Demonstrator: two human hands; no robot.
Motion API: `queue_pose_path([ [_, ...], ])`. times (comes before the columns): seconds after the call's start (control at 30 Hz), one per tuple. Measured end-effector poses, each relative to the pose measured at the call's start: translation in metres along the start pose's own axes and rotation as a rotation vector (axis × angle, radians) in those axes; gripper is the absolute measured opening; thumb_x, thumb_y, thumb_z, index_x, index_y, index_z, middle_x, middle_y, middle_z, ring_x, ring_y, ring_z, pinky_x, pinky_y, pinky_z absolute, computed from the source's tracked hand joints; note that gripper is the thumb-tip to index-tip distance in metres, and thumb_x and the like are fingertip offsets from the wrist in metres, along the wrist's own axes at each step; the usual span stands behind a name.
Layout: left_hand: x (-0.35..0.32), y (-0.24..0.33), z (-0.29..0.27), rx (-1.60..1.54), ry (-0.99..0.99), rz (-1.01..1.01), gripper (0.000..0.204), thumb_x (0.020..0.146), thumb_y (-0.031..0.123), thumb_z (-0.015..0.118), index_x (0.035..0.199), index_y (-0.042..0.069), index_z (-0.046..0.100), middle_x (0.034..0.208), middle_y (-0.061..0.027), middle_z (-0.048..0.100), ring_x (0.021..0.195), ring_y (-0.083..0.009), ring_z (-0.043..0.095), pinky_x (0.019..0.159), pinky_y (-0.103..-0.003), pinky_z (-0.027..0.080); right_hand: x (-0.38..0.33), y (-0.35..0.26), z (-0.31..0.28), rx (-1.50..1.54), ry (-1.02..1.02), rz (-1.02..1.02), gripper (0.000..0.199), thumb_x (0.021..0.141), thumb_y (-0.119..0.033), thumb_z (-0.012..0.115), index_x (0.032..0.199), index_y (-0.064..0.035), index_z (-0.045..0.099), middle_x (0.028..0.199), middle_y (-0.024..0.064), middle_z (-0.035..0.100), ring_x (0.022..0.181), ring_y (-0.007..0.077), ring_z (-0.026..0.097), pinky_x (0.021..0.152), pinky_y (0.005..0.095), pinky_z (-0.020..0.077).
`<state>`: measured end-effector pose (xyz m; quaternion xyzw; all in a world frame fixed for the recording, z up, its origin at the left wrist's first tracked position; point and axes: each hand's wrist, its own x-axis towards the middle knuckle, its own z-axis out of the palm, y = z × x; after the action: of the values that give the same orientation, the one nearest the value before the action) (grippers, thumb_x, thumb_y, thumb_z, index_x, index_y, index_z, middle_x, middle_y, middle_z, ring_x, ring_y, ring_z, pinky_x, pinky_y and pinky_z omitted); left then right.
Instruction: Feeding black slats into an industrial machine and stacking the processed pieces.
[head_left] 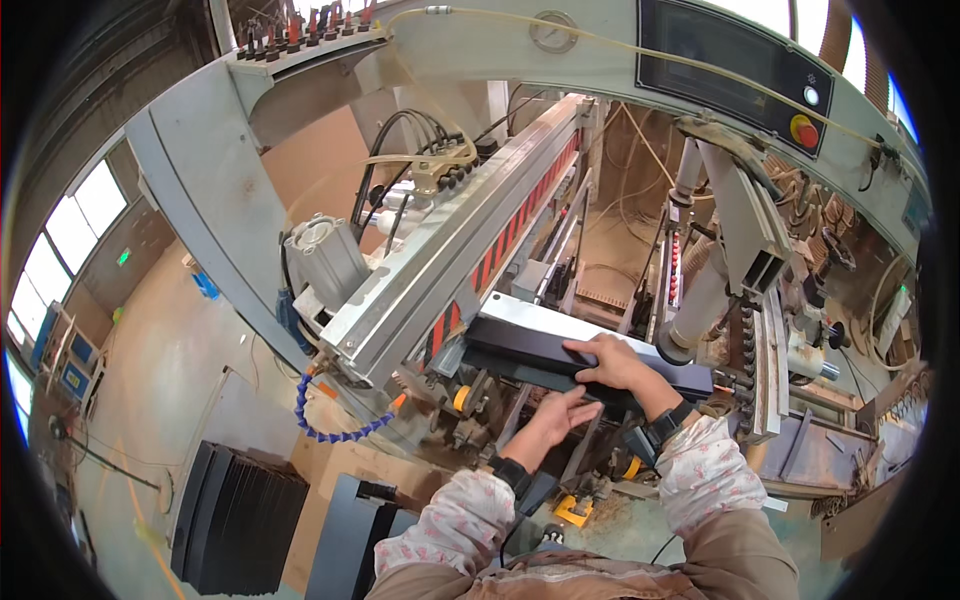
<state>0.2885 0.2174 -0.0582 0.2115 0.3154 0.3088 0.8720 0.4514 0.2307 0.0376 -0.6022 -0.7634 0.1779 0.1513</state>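
Observation:
A long dark board (535, 348) lies across the machine in front of me, its left end by the striped clamping beam. My right hand (617, 366) is on it near the middle, fingers over the top and thumb at the near edge, closed on the board. Just below that edge, my left hand (548, 424) has its fingers stretched out toward the right and holds nothing that I can see; whether its fingertips touch the board I cannot tell. A white strip (555, 318) runs along the far side of the board.
The beam with red and black stripes (500, 240) slants away on the left. A blue segmented hose (325, 437) curves beside its near end. Dark boards (240, 515) stand stacked at lower left. Overhead is a control panel with a red knob (803, 130). A metal rail (765, 370) stands right.

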Motion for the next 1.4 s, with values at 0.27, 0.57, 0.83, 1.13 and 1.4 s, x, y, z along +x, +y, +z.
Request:
queue_pose_path([
  [0.27, -0.178, -0.037, -0.089, -0.096, 0.242, -0.174, 0.034, 0.093, 0.020, 0.060, 0.114, -0.005, 0.053, 0.113, -0.0177, 0.059, 0.102, -0.0288, 0.064, 0.085, -0.035, 0.056, 0.028, 0.008, 0.008, -0.071, 0.347, 0.007, 0.064, 0.058, -0.012, 0.083, 0.119, -0.0203, 0.065, 0.110, 0.0154, 0.062, 0.105, 0.0342, 0.057, 0.091, 0.0398, 0.0444],
  [0.57, -0.470, 0.004, -0.251, -0.273, 0.827, 0.627, 0.029, 0.096, 0.023, 0.054, 0.101, -0.005, 0.060, 0.092, -0.0203, 0.068, 0.083, -0.0251, 0.069, 0.077, -0.033, 0.059, 0.058, 0.019, 0.026, -0.076, 0.273, 0.026, 0.079, 0.057, 0.006, 0.075, 0.130, -0.0167, 0.056, 0.106, 0.0176, 0.057, 0.100, 0.0352, 0.055, 0.092, 0.0381, 0.0419],
  [0.83, -0.613, 0.066, -0.397, -0.577, 1.075, 1.229, 0.019, 0.095, 0.015, 0.054, 0.090, -0.003, 0.057, 0.084, -0.0158, 0.065, 0.085, -0.0288, 0.068, 0.074, -0.037, 0.061, 0.061, 0.034, 0.052, -0.404, 0.282, 0.202, 0.085, 0.070, -0.007, 0.074, 0.144, -0.0257, 0.038, 0.140, 0.0179, 0.041, 0.131, 0.0360, 0.037, 0.108, 0.0521, 0.0268],
  [1.13, -0.614, 0.080, -0.458, -0.291, 1.524, 1.005, 0.044, 0.094, 0.043, 0.056, 0.090, -0.001, 0.060, 0.077, -0.0105, 0.067, 0.064, -0.0192, 0.067, 0.051, -0.025, 0.054, 0.064, 0.027, 0.065, -0.645, 0.289, 0.200, 0.082, 0.081, -0.019, 0.069, 0.149, -0.0182, 0.022, 0.146, 0.0199, 0.033, 0.135, 0.0385, 0.030, 0.109, 0.0508, 0.0263],
  [1.4, -0.536, 0.073, -0.385, 0.255, 1.474, 0.794, 0.036, 0.094, 0.036, 0.058, 0.077, 0.004, 0.057, 0.064, -0.0072, 0.061, 0.051, -0.0136, 0.057, 0.046, -0.025, 0.045, 0.061, 0.018, 0.063, -0.666, 0.317, 0.123, 0.077, 0.082, -0.022, 0.068, 0.146, -0.0135, 0.028, 0.144, 0.0200, 0.036, 0.135, 0.0388, 0.032, 0.110, 0.0460, 0.0275],
])
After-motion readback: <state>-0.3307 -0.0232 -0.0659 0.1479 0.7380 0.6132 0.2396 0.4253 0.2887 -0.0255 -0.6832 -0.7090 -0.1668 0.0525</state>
